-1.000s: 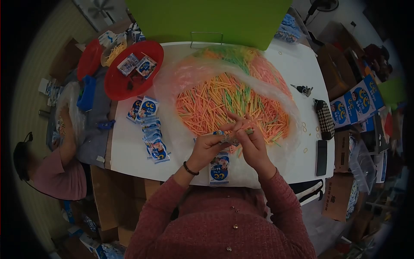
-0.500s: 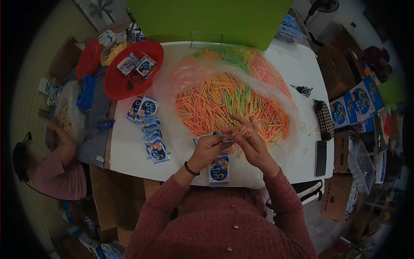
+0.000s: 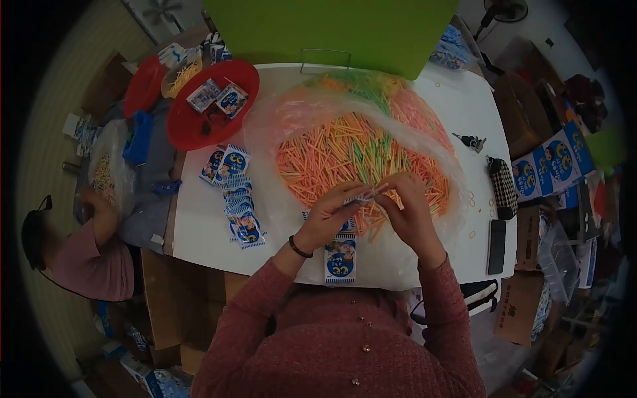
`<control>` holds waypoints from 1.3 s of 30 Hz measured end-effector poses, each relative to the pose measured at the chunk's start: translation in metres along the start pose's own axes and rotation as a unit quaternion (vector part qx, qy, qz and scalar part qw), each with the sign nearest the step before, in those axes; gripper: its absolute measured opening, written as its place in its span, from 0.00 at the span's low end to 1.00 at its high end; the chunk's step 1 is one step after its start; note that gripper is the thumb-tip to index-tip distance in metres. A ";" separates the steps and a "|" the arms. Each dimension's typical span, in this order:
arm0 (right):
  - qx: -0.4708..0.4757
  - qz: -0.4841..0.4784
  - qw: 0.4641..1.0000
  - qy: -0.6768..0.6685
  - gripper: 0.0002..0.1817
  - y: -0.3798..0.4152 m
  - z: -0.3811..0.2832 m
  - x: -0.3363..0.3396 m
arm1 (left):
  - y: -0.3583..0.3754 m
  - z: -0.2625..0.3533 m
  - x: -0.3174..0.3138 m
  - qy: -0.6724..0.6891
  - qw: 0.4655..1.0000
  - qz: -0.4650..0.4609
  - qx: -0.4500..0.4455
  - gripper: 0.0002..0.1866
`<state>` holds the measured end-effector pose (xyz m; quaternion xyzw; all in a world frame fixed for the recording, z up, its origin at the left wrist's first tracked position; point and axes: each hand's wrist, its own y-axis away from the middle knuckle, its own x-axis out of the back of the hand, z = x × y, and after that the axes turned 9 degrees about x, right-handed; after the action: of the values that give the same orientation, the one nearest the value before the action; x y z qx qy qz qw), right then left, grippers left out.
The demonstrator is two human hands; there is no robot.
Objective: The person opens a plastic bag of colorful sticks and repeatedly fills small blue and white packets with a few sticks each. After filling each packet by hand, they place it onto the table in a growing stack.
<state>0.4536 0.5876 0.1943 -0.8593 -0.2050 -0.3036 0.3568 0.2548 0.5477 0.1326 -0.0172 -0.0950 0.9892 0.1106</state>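
Observation:
My left hand (image 3: pixel 328 215) is closed on a small printed packet (image 3: pixel 359 198), pinching it between thumb and fingers. Against the packet's right end is my right hand (image 3: pixel 413 215), its thumb and fingers pinched around a few thin coloured sticks; the fingers partly hide them. Beneath and beyond both hands, a large clear plastic bag (image 3: pixel 265 126) lies spread open, heaped with pink, orange, yellow and green sticks (image 3: pixel 345 149). One blue and white packet (image 3: pixel 340 260) lies flat near my body, and another is partly covered by my left hand.
A row of filled-looking packets (image 3: pixel 244 222) lies left of the bag. Behind it, a red basin (image 3: pixel 189 136) holds small boxes. Keys (image 3: pixel 472 142), a checkered pouch (image 3: pixel 502 188) and a phone (image 3: pixel 495 246) are on the right. A co-worker (image 3: pixel 96 259) sits at the left.
My right hand has turned and brought the sticks from in front of its fingers to the packet's end. The whole view has shifted slightly. The co-worker's hand stays by its bag.

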 end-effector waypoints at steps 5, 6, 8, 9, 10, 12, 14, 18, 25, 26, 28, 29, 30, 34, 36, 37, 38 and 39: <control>0.025 0.070 0.995 0.060 0.07 0.009 -0.001 -0.019 | 0.005 -0.005 0.001 0.072 0.996 -0.017 0.049 0.25; 0.024 0.067 0.995 0.075 0.07 0.008 0.000 -0.023 | 0.007 -0.004 0.000 0.067 0.996 -0.014 0.050 0.25; 0.035 0.071 0.994 0.069 0.08 0.007 -0.004 -0.027 | 0.012 0.001 -0.001 0.081 0.994 0.014 0.078 0.25; 0.039 0.071 0.995 0.065 0.08 0.009 -0.011 -0.029 | 0.016 0.002 0.001 0.077 0.993 0.024 0.084 0.25; 0.040 0.068 0.996 0.052 0.08 0.010 -0.016 -0.032 | 0.021 0.004 0.006 0.050 0.997 0.025 0.061 0.25; 0.032 0.054 0.998 0.006 0.08 0.007 -0.023 -0.037 | 0.036 0.006 0.019 0.012 0.998 0.034 0.042 0.24; 0.042 0.028 0.997 -0.056 0.07 0.006 -0.032 -0.039 | 0.057 0.006 0.028 -0.137 0.987 0.064 -0.047 0.22; -0.066 0.067 0.988 -0.122 0.07 0.020 -0.032 -0.030 | 0.104 0.021 0.059 -0.077 0.959 0.259 0.082 0.17; -0.207 0.234 0.920 -0.236 0.05 0.064 0.021 -0.009 | 0.113 0.005 0.119 -0.586 0.718 0.371 0.060 0.21; -0.222 0.251 0.919 -0.207 0.05 0.068 0.023 -0.005 | 0.106 0.005 0.110 -0.581 0.725 0.366 0.056 0.21; -0.232 0.250 0.928 -0.148 0.05 0.073 0.027 0.003 | 0.093 0.007 0.087 -0.608 0.726 0.320 0.013 0.19; -0.236 0.241 0.936 -0.098 0.05 0.074 0.029 0.007 | 0.082 0.006 0.071 -0.602 0.733 0.317 0.011 0.19; -0.238 0.243 0.936 -0.089 0.05 0.075 0.032 0.009 | 0.067 0.005 0.053 -0.579 0.774 0.257 0.007 0.19; -0.240 0.211 0.947 -0.024 0.04 0.067 0.033 0.014 | 0.029 -0.022 0.031 -0.513 0.846 0.089 0.116 0.20; -0.162 0.095 0.976 0.110 0.06 0.070 0.039 0.013 | 0.027 -0.027 0.038 -0.504 0.854 0.078 0.100 0.19; -0.186 0.071 0.975 0.094 0.09 0.070 0.041 0.012 | 0.027 -0.026 0.043 -0.498 0.860 0.070 0.087 0.17; -0.187 0.074 0.975 0.095 0.09 0.071 0.045 0.008 | 0.027 -0.026 0.045 -0.498 0.860 0.069 0.085 0.17; -0.162 0.041 0.976 0.143 0.13 0.071 0.049 0.003 | 0.027 -0.025 0.047 -0.514 0.853 0.082 0.042 0.16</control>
<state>0.5148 0.5768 0.1343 -0.8613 -0.0644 -0.4371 0.2509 0.2045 0.5370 0.1026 0.4902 -0.0946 0.8658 -0.0350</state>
